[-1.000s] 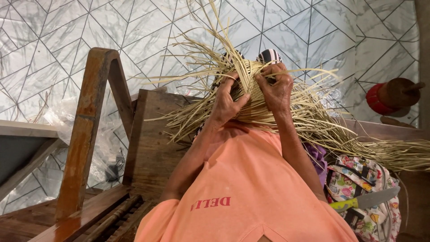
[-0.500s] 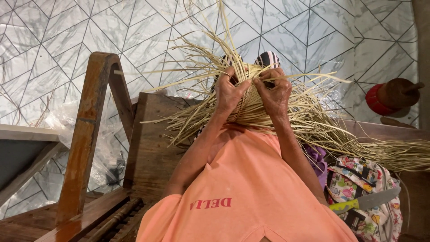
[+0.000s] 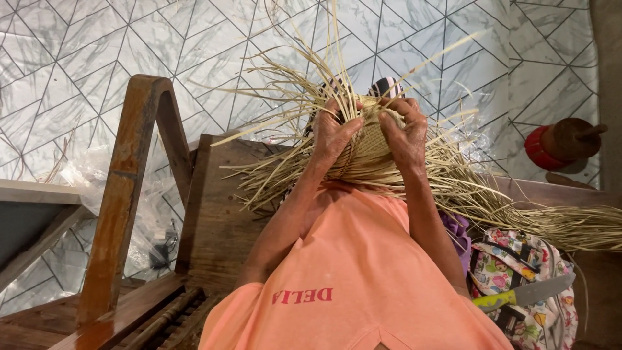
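Note:
A small woven straw piece (image 3: pixel 370 139), rounded and tightly plaited, is held up in front of me with long loose pale strands (image 3: pixel 298 97) fanning out above and to both sides. My left hand (image 3: pixel 334 136) grips its left side, fingers curled over the top edge. My right hand (image 3: pixel 405 133) clasps the right side, fingers pressed on the weave. Both forearms rise from my orange shirt (image 3: pixel 350 279).
A wooden chair frame (image 3: pixel 123 194) stands at left, on a patterned tile floor. A bundle of straw (image 3: pixel 551 220) lies at right over a wooden surface. A printed bag (image 3: pixel 518 266) with a green-handled knife (image 3: pixel 521 295) sits lower right. A red round object (image 3: pixel 554 146) is far right.
Both hands have shifted slightly on the woven piece, turning it and drawing together at its top edge; the loose strands have swung upward.

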